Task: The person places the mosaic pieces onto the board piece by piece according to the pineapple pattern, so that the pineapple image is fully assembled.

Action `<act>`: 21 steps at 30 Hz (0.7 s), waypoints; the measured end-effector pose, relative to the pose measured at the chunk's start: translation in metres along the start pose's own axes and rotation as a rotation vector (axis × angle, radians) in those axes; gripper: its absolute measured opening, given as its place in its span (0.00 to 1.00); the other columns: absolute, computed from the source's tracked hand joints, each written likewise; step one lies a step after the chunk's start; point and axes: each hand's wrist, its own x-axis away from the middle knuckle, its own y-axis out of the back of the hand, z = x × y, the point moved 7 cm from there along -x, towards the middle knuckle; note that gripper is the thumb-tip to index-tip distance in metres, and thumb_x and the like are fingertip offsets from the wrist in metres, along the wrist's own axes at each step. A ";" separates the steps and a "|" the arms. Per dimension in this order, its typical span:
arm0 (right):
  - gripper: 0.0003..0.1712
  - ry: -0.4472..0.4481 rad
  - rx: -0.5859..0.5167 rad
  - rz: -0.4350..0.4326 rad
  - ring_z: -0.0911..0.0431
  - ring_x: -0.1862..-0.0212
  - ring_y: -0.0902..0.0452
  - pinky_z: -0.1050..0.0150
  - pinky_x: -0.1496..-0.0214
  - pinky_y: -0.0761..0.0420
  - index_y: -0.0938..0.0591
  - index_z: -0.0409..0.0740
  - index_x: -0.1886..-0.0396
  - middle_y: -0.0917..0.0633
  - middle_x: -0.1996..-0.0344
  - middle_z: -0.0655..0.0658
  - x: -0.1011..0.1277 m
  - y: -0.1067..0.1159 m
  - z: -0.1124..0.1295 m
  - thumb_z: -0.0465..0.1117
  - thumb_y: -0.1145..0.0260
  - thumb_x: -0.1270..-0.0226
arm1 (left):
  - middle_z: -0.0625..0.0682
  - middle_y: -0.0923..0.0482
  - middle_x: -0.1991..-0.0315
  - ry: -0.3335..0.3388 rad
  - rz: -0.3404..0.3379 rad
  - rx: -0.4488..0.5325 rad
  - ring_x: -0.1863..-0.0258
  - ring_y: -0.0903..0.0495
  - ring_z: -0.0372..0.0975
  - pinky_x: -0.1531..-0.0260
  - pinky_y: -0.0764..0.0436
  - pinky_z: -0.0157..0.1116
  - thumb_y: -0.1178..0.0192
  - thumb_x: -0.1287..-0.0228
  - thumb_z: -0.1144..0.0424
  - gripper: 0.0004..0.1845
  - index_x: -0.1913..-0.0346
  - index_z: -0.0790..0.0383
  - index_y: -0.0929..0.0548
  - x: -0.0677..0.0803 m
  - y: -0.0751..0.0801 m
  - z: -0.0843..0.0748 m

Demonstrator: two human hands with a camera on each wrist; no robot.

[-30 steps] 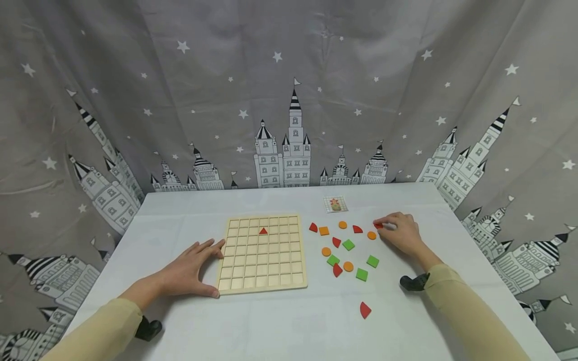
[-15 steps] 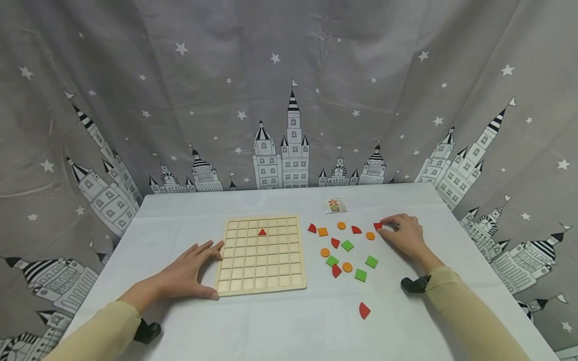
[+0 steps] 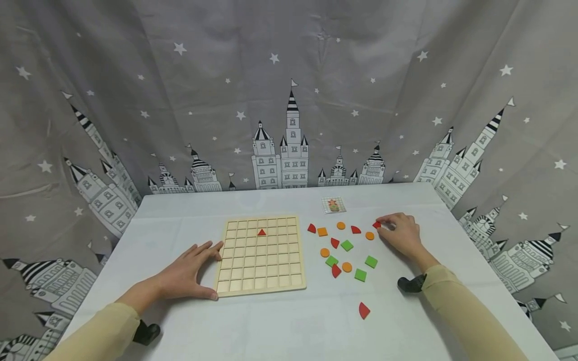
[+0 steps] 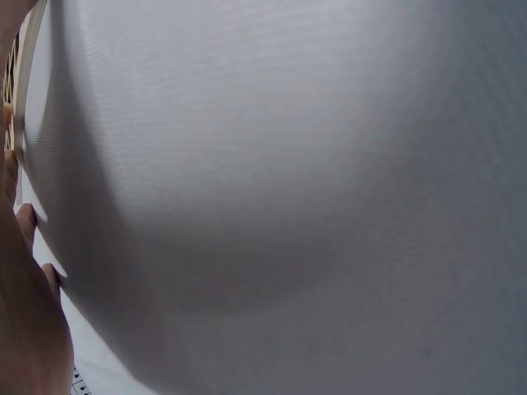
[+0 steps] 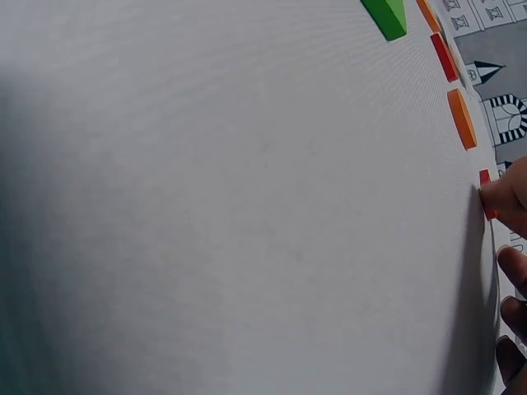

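In the head view my left hand (image 3: pixel 188 271) rests at the left edge of a pale wooden grid board (image 3: pixel 301 255), thumb at its near-left corner and fingers spread along its side. One red triangle (image 3: pixel 262 232) sits in a cell in the board's upper part. On the right, my right hand (image 3: pixel 403 235) pinches a small red piece (image 3: pixel 377 225) between thumb and forefinger, low over the table; the fingers partly hide its shape. The right wrist view shows the thumb against this red piece (image 5: pixel 485 186), the other fingers apart from it.
Between board and right hand lie several red quarter-circles (image 3: pixel 355 229), orange discs (image 3: pixel 340 225), green squares (image 3: pixel 360 275) and one orange square (image 3: pixel 322 232). A picture card (image 3: pixel 333 205) lies behind them. One red quarter-circle (image 3: pixel 364 310) is nearer the front. A grey curtain (image 3: pixel 203 75) hangs behind.
My right fingers shift slightly on the red piece, which shows more half a second ago and is more covered now. My left hand stays at the board. The whole head view drifts slightly left.
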 end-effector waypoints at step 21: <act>0.21 -0.002 -0.012 0.036 0.33 0.35 0.40 0.33 0.38 0.41 0.13 0.48 0.44 0.24 0.38 0.33 -0.005 -0.003 -0.005 0.53 0.30 0.32 | 0.54 0.45 0.19 0.000 -0.004 0.010 0.22 0.48 0.59 0.24 0.55 0.62 0.31 0.64 0.19 0.50 0.41 0.47 0.27 0.000 -0.002 0.001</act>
